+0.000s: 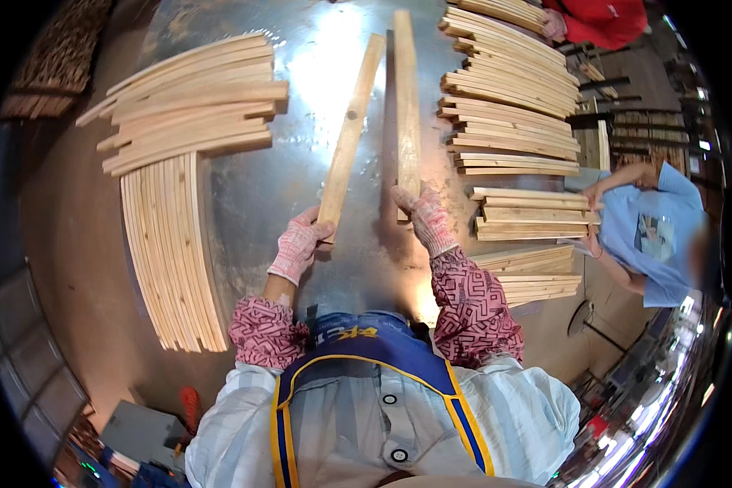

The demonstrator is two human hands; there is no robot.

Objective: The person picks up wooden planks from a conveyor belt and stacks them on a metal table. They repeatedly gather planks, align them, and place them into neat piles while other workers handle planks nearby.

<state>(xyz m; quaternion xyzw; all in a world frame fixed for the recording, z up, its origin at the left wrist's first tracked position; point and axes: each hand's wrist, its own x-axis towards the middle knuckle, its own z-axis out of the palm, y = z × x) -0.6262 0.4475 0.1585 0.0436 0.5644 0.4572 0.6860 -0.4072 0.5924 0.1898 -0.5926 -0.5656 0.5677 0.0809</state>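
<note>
My left hand [300,241], in a pink-and-white knitted glove, grips the near end of a wooden slat [350,130] with a dark knot. That slat slants away to the upper right over the metal table [301,175]. A second wooden slat [407,106] points almost straight ahead, its near end held in my right hand [423,213], gloved the same way. The two slats are apart, closer at their far ends than at my hands. Patterned pink sleeves cover both my forearms.
Left lie a crosswise slat pile [195,102] and a lengthwise row of slats [171,252]. Along the right edge run several slat stacks [508,73]. A person in light blue [651,228] handles slats at the right; another in a red sleeve [598,20] touches the far stack.
</note>
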